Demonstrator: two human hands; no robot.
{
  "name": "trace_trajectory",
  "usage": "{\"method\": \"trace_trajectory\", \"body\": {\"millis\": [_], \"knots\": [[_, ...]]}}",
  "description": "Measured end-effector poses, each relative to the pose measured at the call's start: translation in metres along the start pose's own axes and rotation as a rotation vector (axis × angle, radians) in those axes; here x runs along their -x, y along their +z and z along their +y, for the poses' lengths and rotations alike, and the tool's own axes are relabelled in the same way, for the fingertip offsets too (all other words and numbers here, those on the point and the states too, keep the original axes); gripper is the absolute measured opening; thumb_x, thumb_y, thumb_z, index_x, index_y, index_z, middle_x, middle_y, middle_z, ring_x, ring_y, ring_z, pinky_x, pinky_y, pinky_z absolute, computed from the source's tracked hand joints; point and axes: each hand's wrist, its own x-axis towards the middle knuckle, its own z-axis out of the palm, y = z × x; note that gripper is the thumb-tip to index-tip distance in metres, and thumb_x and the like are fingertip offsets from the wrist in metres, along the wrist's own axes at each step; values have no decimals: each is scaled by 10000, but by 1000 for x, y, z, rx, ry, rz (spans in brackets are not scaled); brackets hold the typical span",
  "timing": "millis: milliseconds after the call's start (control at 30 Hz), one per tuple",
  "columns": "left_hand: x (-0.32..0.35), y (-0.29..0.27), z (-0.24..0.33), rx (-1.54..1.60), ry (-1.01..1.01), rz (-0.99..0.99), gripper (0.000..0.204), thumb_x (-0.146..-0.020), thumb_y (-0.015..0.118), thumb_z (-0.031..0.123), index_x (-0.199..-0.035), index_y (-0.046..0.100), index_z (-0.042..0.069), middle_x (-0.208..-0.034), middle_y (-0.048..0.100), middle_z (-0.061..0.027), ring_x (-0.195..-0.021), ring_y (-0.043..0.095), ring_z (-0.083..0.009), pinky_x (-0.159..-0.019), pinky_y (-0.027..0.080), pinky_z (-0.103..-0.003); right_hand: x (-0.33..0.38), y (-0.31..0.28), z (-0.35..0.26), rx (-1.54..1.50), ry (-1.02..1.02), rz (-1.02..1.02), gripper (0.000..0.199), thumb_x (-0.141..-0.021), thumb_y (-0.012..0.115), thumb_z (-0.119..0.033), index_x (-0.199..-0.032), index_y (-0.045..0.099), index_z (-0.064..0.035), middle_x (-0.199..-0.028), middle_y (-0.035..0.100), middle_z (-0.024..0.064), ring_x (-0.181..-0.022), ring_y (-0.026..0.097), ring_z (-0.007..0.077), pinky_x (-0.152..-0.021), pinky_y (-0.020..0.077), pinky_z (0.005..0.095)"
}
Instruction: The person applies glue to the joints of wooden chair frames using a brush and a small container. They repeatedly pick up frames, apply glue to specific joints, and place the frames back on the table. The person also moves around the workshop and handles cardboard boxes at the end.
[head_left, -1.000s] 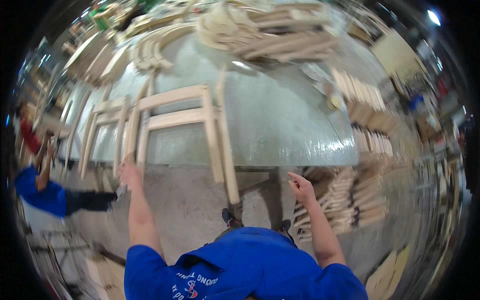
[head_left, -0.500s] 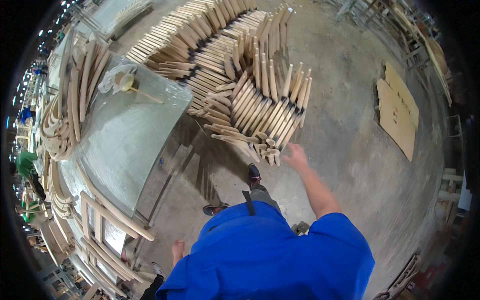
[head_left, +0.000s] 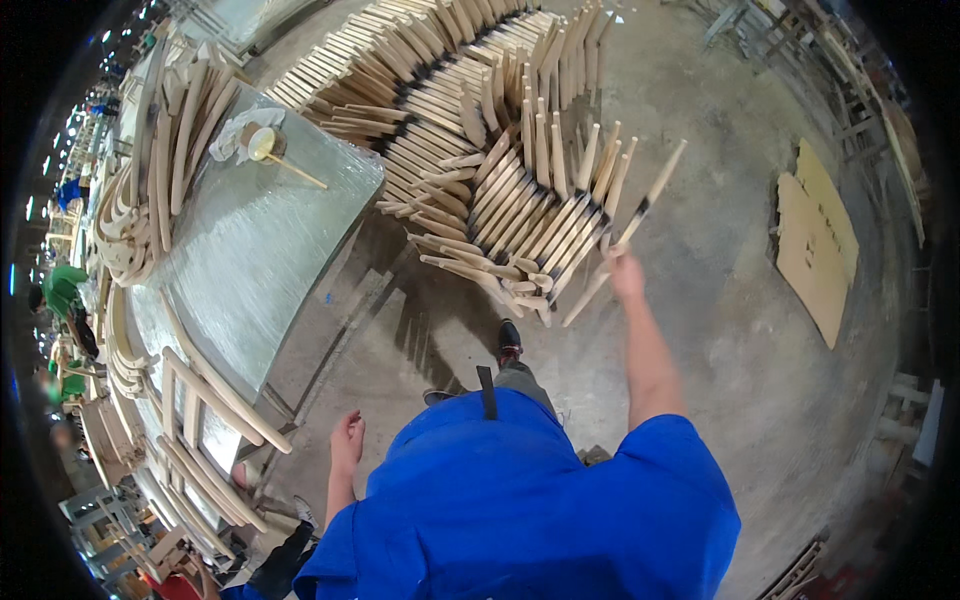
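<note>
My right hand (head_left: 627, 275) is closed around a pale wooden chair leg (head_left: 665, 172) with a dark band, held at a slant by the near right end of a large stack. That stack of similar wooden legs (head_left: 450, 150), many with dark bands, lies on the floor ahead of me in curving rows. Several leg ends (head_left: 530, 285) stick out toward me at its near edge. My left hand (head_left: 347, 440) hangs low beside my body, fingers loosely bent and nothing visible in it. It is nearest to the wooden frames on the left.
A wrapped table (head_left: 300, 220) on the left carries a cup with a stick (head_left: 264, 146) and curved wooden parts (head_left: 175, 140). Wooden frames (head_left: 195, 410) stand nearer me. Flat cardboard (head_left: 815, 250) lies at the right. People in green (head_left: 65, 290) are far left.
My right hand has taken hold of a wooden leg and raised it at the stack's right end. My left hand has come up and forward a little.
</note>
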Motion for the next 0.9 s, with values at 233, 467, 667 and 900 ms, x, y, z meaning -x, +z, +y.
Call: {"method": "trace_trajectory", "body": {"millis": [233,467,667,900], "knots": [[-21,9,37,-31,279,-129,373,-868,545,255,-1150,555,11,-1128,580,-182,-1045,559,-303,-890,444,-369,5,-195,-61,-819,-301,388,192,-937,473,-219,-914,526,-36,-807,598,92,-746,597,187,-690,484,304],[-7,9,183,-87,1170,-84,864,-729,680,491,-1367,292,58,-1326,350,-249,-1230,344,-384,-1027,289,-446,157,-313,-399,-856,-944,234,189,-947,479,-234,-851,460,-72,-617,391,-13,-503,381,71,-461,322,229],[0,4,160,599,904,332,658,-717,751,349,-1214,434,56,-1042,592,-190,-962,591,-328,-809,471,-377,323,-296,-604,-657,-1130,-115,282,-913,516,-330,-926,534,-49,-705,499,22,-602,474,114,-581,412,259],[18,-86,47,1307,595,222,223,-781,676,117,-857,471,72,-673,515,11,-515,500,-69,-472,410,-221,327,-258,-627,124,-1754,685,415,-865,592,-250,-1212,521,-34,-1245,519,134,-1180,464,242,-998,346,360]]}}
